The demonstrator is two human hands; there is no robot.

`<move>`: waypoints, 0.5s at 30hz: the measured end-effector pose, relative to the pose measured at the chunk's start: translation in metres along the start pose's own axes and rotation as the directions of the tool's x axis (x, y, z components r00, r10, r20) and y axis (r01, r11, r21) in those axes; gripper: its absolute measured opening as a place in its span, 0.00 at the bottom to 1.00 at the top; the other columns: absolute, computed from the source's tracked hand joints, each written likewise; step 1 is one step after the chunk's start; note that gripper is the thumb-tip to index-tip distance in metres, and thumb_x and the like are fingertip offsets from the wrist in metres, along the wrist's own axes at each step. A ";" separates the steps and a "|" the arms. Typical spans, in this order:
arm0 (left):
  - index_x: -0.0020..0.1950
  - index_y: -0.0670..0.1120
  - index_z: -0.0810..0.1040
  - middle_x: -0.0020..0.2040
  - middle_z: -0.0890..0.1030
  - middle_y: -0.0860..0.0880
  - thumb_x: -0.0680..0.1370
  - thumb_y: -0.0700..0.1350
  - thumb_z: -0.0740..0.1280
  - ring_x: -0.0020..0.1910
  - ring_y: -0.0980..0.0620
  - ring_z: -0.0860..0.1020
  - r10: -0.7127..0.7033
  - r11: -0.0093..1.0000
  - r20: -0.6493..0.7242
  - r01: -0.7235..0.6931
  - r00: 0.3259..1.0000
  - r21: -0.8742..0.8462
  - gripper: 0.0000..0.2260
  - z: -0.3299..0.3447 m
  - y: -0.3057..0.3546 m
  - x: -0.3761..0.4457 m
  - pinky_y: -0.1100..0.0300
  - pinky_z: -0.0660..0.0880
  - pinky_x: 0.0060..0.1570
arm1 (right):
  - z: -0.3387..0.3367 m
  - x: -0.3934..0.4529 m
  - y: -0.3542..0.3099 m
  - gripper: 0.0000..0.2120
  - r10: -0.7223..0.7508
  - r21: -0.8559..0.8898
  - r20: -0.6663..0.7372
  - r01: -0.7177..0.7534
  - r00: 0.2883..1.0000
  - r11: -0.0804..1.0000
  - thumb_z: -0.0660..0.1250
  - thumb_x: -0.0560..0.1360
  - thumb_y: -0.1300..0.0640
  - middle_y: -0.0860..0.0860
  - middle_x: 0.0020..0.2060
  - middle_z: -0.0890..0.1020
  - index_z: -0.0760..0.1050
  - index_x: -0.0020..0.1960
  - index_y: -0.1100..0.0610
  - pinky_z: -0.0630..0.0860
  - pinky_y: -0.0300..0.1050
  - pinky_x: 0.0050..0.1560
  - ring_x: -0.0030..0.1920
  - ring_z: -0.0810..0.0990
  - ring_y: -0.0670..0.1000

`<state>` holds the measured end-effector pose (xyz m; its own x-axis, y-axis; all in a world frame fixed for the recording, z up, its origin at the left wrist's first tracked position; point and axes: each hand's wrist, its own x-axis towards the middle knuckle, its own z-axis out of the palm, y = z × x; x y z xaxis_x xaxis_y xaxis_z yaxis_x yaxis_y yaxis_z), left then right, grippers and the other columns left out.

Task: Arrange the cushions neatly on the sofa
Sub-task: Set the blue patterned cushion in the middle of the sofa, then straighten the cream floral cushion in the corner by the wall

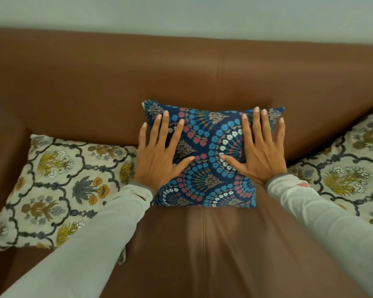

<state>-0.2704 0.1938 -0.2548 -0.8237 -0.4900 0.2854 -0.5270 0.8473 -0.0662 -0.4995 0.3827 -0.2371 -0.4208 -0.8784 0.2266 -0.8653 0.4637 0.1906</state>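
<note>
A dark blue cushion (209,155) with blue, pink and white flower fans leans against the backrest in the middle of the brown leather sofa (116,82). My left hand (159,155) lies flat on its left half, fingers spread. My right hand (261,151) lies flat on its right half, fingers spread too. Neither hand grips the fabric. A cream cushion (58,186) with yellow and grey flowers lies at the sofa's left end, partly under my left sleeve. A matching cream cushion (353,168) leans at the right end, cut off by the frame edge.
The sofa's left armrest (2,160) rises beside the left cushion. A pale wall (181,16) stands behind the backrest. Bare seat leather (202,254) stretches in front of the blue cushion, between my two grey sleeves.
</note>
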 end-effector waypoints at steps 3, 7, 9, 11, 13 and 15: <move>0.90 0.48 0.59 0.88 0.58 0.35 0.84 0.73 0.52 0.86 0.33 0.60 -0.042 0.999 0.028 0.041 0.999 0.033 0.41 -0.006 -0.035 -0.022 0.29 0.58 0.81 | -0.012 0.019 -0.036 0.53 -0.072 0.014 -0.038 0.072 0.997 0.997 0.52 0.77 0.21 0.67 0.85 0.55 0.53 0.87 0.59 0.50 0.78 0.79 0.85 0.54 0.68; 0.89 0.48 0.60 0.87 0.59 0.34 0.84 0.73 0.53 0.86 0.32 0.62 -0.154 0.985 0.045 0.150 0.987 0.087 0.41 -0.014 -0.101 -0.068 0.28 0.59 0.80 | -0.028 0.048 -0.120 0.51 -0.197 0.080 -0.076 0.202 0.978 0.976 0.52 0.78 0.22 0.67 0.84 0.56 0.53 0.87 0.58 0.50 0.77 0.79 0.85 0.55 0.69; 0.89 0.48 0.60 0.87 0.60 0.34 0.84 0.72 0.54 0.86 0.33 0.63 -0.211 0.971 0.039 0.205 0.977 0.121 0.41 -0.017 -0.139 -0.095 0.28 0.60 0.80 | -0.031 0.056 -0.168 0.50 -0.278 0.150 -0.081 0.287 0.957 0.946 0.53 0.79 0.23 0.66 0.84 0.56 0.54 0.87 0.58 0.51 0.76 0.80 0.85 0.55 0.68; 0.89 0.47 0.61 0.87 0.61 0.34 0.84 0.72 0.56 0.85 0.32 0.65 -0.266 0.954 0.046 0.256 0.963 0.153 0.41 -0.017 -0.178 -0.125 0.29 0.62 0.79 | -0.028 0.059 -0.216 0.46 -0.400 0.269 -0.083 0.407 0.913 0.873 0.54 0.81 0.27 0.65 0.85 0.56 0.54 0.87 0.58 0.56 0.71 0.81 0.85 0.57 0.67; 0.88 0.46 0.65 0.84 0.67 0.32 0.83 0.71 0.58 0.80 0.30 0.71 -0.346 0.932 0.106 0.329 0.932 0.150 0.41 -0.012 -0.217 -0.158 0.30 0.67 0.75 | -0.020 0.056 -0.264 0.43 -0.489 0.454 0.008 0.433 0.872 0.779 0.54 0.83 0.30 0.63 0.85 0.56 0.52 0.87 0.57 0.62 0.67 0.80 0.84 0.60 0.66; 0.86 0.45 0.68 0.78 0.74 0.30 0.81 0.72 0.57 0.72 0.27 0.78 -0.470 0.882 0.239 0.459 0.850 0.105 0.42 -0.007 -0.251 -0.186 0.31 0.76 0.67 | -0.005 0.050 -0.306 0.43 -0.483 0.617 0.206 0.271 0.851 0.739 0.55 0.83 0.31 0.60 0.86 0.53 0.46 0.88 0.54 0.64 0.63 0.79 0.84 0.60 0.64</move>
<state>0.0167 0.0737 -0.2845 -0.5022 -0.8636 0.0447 -0.8647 0.5014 -0.0282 -0.2542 0.1977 -0.2791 0.0043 -0.9954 -0.0958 -0.9214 0.0333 -0.3872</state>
